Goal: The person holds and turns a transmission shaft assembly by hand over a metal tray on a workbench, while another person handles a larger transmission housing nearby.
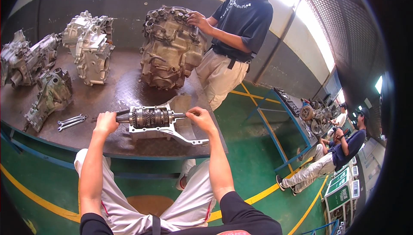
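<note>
A gear shaft (151,117) with several toothed gears lies across an open silver gearbox housing (186,137) near the table's front edge. My left hand (106,123) is closed around the shaft's left end. On the other side, my right hand (201,119) pinches the thin right end between thumb and fingers. The gears sit level within the housing's rim, so their undersides are hidden. Left of my left hand, several combination wrenches (72,122) lie side by side on the metal table (124,93).
A large brown-grey gearbox (173,47) stands behind the housing, with a co-worker's hand (198,22) on it. Silver gearbox casings (92,50) and a dirty bell-shaped casing (50,95) occupy the left. Another bench (297,114) with parts and several people are at the right.
</note>
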Motion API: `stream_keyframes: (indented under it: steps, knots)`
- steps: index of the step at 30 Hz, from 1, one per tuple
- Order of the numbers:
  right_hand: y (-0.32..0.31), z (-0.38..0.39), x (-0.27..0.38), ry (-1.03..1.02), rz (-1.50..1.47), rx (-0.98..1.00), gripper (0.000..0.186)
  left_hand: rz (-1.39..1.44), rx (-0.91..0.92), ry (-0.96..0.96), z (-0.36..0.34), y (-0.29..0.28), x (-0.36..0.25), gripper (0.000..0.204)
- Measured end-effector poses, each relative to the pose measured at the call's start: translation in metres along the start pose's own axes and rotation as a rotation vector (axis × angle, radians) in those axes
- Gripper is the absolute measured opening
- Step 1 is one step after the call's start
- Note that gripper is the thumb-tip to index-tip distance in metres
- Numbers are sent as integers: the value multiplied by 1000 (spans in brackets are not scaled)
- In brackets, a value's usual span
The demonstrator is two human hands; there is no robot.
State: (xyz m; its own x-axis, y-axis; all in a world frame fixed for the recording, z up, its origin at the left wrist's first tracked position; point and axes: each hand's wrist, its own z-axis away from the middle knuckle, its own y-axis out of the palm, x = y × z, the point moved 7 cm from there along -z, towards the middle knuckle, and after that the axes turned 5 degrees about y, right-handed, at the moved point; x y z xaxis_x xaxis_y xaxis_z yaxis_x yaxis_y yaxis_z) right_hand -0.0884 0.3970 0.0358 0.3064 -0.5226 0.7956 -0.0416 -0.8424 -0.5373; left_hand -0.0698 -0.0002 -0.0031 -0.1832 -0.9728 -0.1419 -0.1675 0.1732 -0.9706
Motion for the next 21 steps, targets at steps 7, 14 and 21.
stream_keyframes:
  steps: [7,14,21]
  knots:
    - [3,2,2,56,-221,137,34,-5,-25,13,2,2,3,24]
    - [3,1,1,24,-187,151,36,1,-8,5,2,-1,0,22]
    - [2,2,1,29,-197,171,36,1,-17,8,1,-4,-2,22]
